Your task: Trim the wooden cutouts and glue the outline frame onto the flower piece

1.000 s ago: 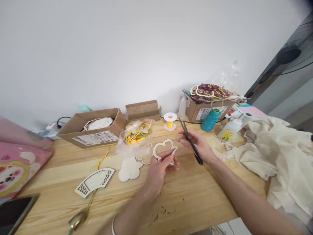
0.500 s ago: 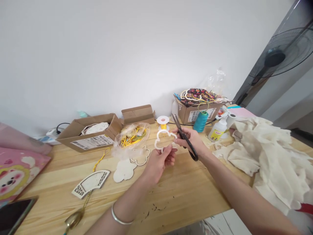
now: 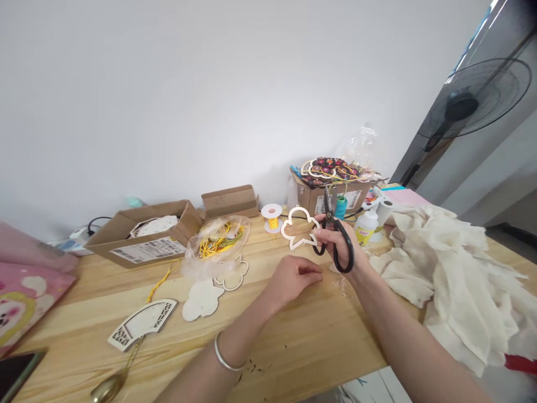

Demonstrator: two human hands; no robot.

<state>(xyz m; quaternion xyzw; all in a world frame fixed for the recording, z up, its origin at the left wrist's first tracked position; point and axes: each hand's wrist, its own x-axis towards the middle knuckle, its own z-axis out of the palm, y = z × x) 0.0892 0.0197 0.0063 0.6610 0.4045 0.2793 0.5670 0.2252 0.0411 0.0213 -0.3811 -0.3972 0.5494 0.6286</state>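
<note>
My right hand [image 3: 335, 242] holds black-handled scissors [image 3: 344, 246] with the blades pointing up. Between its thumb and fingers is also a cloud-shaped wooden frame [image 3: 287, 229], raised above the table. My left hand [image 3: 296, 275] is low over the tabletop below the frame, its fingers drawn together; anything pinched in them is too small or hidden to make out. Left of that hand lie a solid cloud-shaped piece [image 3: 202, 300] and a second cloud outline [image 3: 240, 282]. Behind the hands stands a spool of yellow cord [image 3: 272, 223].
Cardboard boxes [image 3: 146, 249] [image 3: 308, 196] line the wall, beside a bag of yellow cords [image 3: 220, 238]. A glue bottle [image 3: 366, 226], teal thread [image 3: 340, 207] and cream cloth [image 3: 457, 280] lie right. At left are a fan-shaped ornament [image 3: 142, 322] and a phone [image 3: 19, 369].
My left hand has let go of the cloud frame and moved down and right toward the tabletop. The frame is now in my right hand alone, with the scissors turned more upright.
</note>
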